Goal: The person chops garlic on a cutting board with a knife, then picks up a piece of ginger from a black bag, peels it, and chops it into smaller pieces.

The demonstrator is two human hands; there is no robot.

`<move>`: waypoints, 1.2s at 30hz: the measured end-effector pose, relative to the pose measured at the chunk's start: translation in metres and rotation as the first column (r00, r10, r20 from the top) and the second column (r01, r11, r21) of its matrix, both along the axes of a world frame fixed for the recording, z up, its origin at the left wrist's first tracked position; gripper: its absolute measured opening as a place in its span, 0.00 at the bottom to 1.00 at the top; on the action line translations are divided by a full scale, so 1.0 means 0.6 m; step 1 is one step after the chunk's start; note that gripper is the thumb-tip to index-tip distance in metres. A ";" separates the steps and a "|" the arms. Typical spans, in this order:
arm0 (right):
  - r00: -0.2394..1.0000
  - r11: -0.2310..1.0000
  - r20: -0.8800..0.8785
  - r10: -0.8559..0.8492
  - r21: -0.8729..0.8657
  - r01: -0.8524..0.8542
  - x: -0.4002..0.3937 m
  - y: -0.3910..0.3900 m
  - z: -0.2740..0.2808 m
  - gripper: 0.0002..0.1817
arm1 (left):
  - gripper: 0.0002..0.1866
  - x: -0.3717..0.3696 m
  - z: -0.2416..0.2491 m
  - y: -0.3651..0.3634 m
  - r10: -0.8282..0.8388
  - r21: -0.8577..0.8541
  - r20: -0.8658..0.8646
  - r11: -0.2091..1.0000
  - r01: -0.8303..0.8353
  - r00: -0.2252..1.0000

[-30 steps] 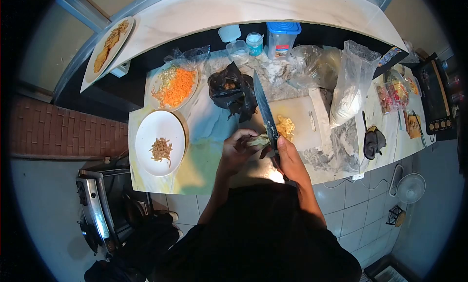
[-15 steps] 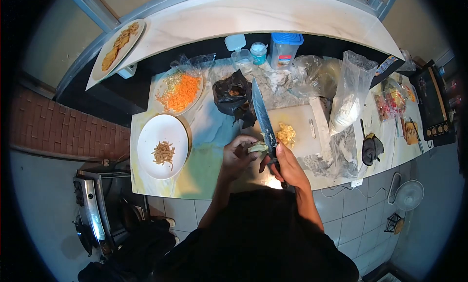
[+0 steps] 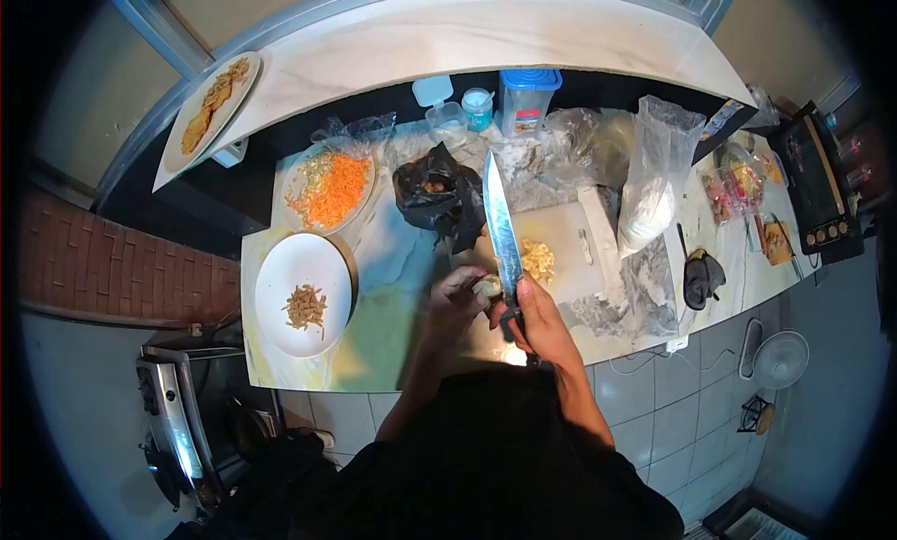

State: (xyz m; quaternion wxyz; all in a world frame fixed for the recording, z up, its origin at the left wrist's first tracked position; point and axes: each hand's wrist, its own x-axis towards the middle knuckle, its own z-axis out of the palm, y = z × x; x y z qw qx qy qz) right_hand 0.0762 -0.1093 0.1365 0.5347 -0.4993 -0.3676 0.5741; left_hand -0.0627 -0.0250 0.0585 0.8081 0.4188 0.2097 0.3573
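My right hand [image 3: 544, 327] is wrapped round the dark handle of a large knife [image 3: 501, 224], its blade pointing up and away from me. Just left of the blade, my left hand [image 3: 455, 306] holds a small pale green piece of food [image 3: 487, 286] in its fingers. Both hands are over the front of the counter. Behind the blade lies a white cutting board [image 3: 567, 224] with a heap of chopped yellow pieces [image 3: 536, 261]. An open black plastic bag [image 3: 420, 191] stands left of the knife tip.
At left are a white bowl [image 3: 271, 288] with brown strips and a plate of shredded orange food [image 3: 334, 191]. A bag of white powder [image 3: 647, 208], a blue-lidded container [image 3: 530, 101] and a small jar [image 3: 477, 110] stand behind. A dark cloth [image 3: 701, 280] lies at right.
The camera view has shifted, so the counter items appear a little left and lower. The knife blade stands more upright, and the held piece is tilted differently.
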 end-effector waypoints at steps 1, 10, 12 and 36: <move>1.000 1.000 0.001 0.005 0.001 -0.005 0.000 0.000 -0.001 0.26 | 0.17 0.003 0.000 0.000 0.003 0.001 0.009 1.000 -0.003 1.000; 0.984 0.995 -0.172 -0.037 -0.096 0.021 -0.001 0.012 -0.018 0.25 | 0.18 0.019 0.028 0.000 0.049 -0.022 0.163 0.999 -0.046 0.985; 0.975 0.991 -0.216 -0.054 -0.134 0.025 -0.001 0.013 -0.019 0.25 | 0.19 0.017 0.027 0.000 0.042 -0.118 0.095 0.993 -0.031 0.995; 0.968 0.989 -0.231 -0.094 -0.130 0.065 0.055 0.013 -0.019 0.26 | 0.15 0.018 -0.061 0.040 0.472 -0.492 0.419 0.836 -0.243 0.775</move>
